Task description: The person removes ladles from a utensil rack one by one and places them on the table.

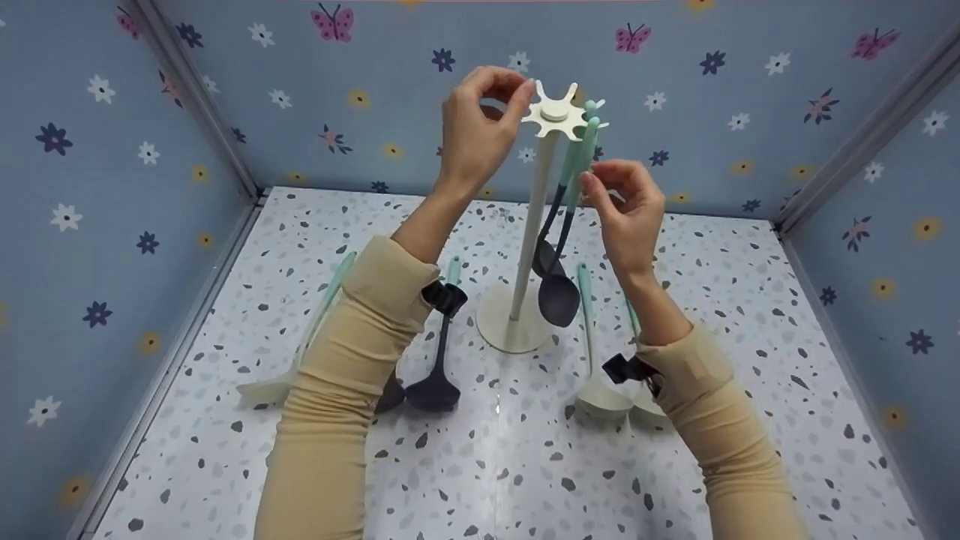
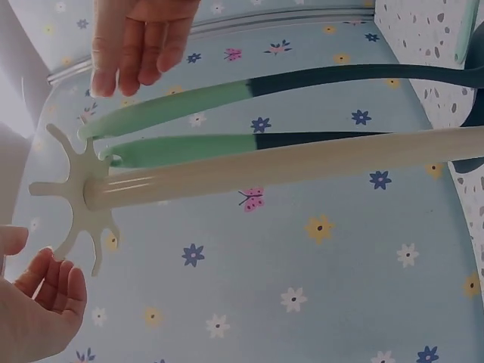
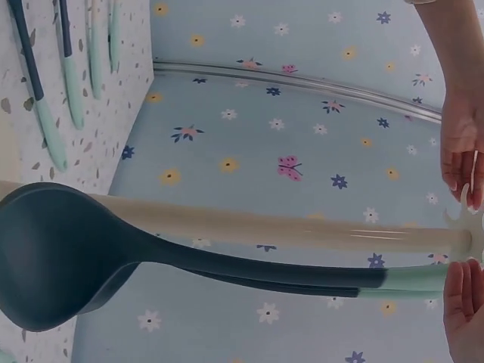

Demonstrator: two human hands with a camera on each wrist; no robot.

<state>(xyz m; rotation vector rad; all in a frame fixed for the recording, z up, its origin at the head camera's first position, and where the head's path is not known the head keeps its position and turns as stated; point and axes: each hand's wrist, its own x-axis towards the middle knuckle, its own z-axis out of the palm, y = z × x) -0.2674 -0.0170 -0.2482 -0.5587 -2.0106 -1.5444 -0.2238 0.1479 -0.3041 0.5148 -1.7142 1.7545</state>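
Observation:
A cream utensil stand (image 1: 531, 225) with a round base and a star-shaped hook top stands upright. Two dark utensils with mint handles hang from its right-hand hooks; the front one is a ladle (image 1: 559, 300), and the rear utensil (image 1: 546, 260) is partly covered by it. My left hand (image 1: 484, 124) pinches a hook tip on the stand's left side, its curled fingers seen from below in the left wrist view. Beside the hanging handles is my right hand (image 1: 628, 206); in the left wrist view its fingers (image 2: 151, 49) extend loosely, apart from the handles.
On the speckled table (image 1: 495, 465) lie a dark ladle (image 1: 433, 390), another dark utensil (image 1: 390, 394) partly under my left sleeve, and a pale utensil (image 1: 266, 390) at left. Two pale ladles lie at right, one the near ladle (image 1: 604, 399). Flowered panels (image 1: 337, 112) enclose three sides.

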